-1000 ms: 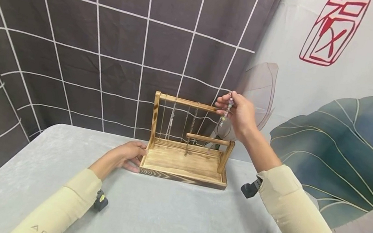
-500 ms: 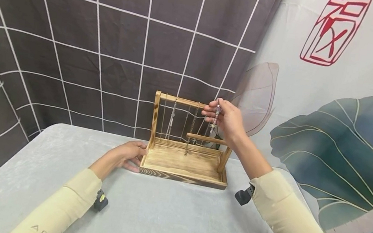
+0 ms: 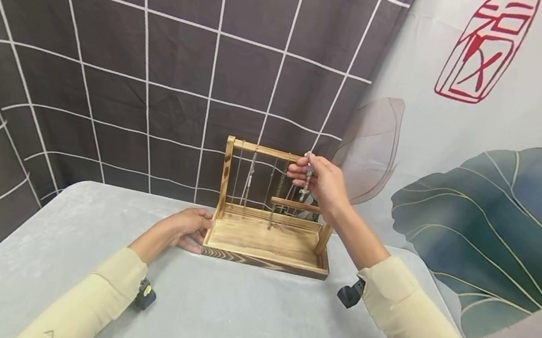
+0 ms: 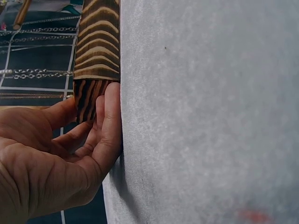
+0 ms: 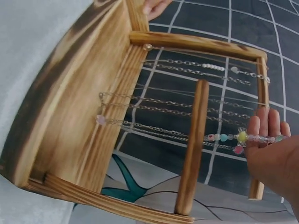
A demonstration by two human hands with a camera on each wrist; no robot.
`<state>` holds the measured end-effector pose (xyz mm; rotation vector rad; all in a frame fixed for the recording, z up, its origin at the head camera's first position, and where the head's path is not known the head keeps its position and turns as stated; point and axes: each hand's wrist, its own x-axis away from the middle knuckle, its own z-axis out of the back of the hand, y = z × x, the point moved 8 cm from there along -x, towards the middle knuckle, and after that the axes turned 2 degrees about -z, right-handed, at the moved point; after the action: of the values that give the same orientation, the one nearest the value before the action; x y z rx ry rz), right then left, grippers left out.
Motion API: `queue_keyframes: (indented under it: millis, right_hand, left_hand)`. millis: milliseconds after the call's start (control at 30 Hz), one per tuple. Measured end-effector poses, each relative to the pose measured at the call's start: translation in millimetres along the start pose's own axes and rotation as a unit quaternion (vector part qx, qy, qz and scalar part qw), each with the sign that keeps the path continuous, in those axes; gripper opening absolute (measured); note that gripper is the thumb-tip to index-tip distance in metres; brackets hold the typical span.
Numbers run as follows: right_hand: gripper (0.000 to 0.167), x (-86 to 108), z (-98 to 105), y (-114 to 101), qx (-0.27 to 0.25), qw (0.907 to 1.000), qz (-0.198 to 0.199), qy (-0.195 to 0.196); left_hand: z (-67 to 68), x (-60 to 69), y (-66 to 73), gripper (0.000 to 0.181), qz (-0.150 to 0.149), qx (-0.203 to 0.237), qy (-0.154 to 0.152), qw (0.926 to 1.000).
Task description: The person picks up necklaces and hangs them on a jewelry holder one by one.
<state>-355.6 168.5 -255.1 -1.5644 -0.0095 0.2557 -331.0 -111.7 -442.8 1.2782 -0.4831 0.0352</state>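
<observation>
My left hand (image 3: 187,227) grips the left end of a wooden jewelry stand (image 3: 258,258), thumb on one side and fingers on the other in the left wrist view. My right hand (image 3: 327,187) pinches a beaded necklace (image 5: 242,136) beside the stand's top bar (image 3: 263,149). Pastel beads hang below my fingertips; in the right wrist view, silver chain and a pink pendant (image 5: 101,120) trail toward the tray. Several silver chain necklaces (image 5: 180,71) hang from the top bar. The bar's right end is hidden behind my right hand in the head view.
A lower, shorter wooden bar (image 3: 295,204) stands in front of the top bar, on the stand's right side. Grey cloth covers the table (image 3: 240,315). Behind it hang a dark grid-patterned curtain (image 3: 178,52) and a pale cloth with leaf prints (image 3: 490,234).
My right hand has moved left and down with the beaded necklace, from beyond the top bar's right end to in front of it. My left hand stays on the stand.
</observation>
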Motion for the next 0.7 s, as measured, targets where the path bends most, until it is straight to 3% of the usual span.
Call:
queue_keyframes:
  millis: [167,467,700]
  right_hand:
    - [0.031,2.7,3.7,9.7,0.043,0.9989,-0.003,0.019]
    - [0.035,7.3,8.0,22.7,0.137,0.989,0.003,0.057]
    - [0.036,12.4,10.0,23.4,0.23,0.9707,0.029,0.061]
  left_hand:
    - [-0.6,0.1,1.4,0.046,0.002,0.0,-0.002,1.0]
    - [-1.8,1.3,0.0,0.044,0.002,-0.001,-0.001,1.0]
    - [0.0,1.1,1.5,0.042,0.003,-0.007,0.002,1.0]
